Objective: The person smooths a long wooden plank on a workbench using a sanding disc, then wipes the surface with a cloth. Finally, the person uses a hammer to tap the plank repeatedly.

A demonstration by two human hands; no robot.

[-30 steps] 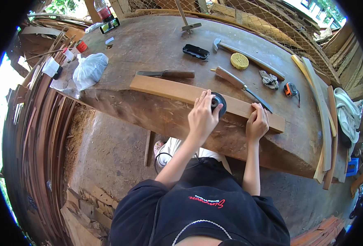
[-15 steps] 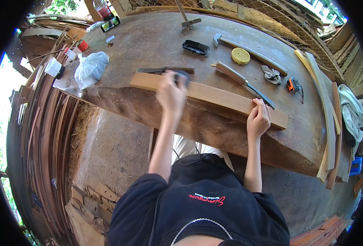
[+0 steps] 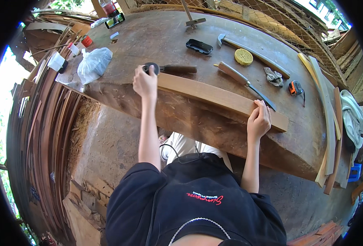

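A long planed wooden board (image 3: 206,93) lies along the bench's near edge. At its left end, my left hand (image 3: 145,84) is closed around a black round pad-like object (image 3: 152,69), whose exact kind I cannot make out. My right hand (image 3: 259,119) has its fingers curled onto the board near the right end, gripping it. Just beyond the board are a chisel (image 3: 247,84) with a wooden handle and another wooden-handled tool (image 3: 180,69), its left part hidden behind the black object.
Across the workbench (image 3: 148,37) lie a hammer (image 3: 255,53), a round yellow tin (image 3: 243,57), an open black case (image 3: 199,46), a crumpled rag (image 3: 273,76) and an orange tape measure (image 3: 296,87). A plastic bag (image 3: 94,65) sits left; wood strips (image 3: 324,110) line the right edge.
My left hand has slid the black object leftward along the board to its left end. My right hand has stayed in place on the board.
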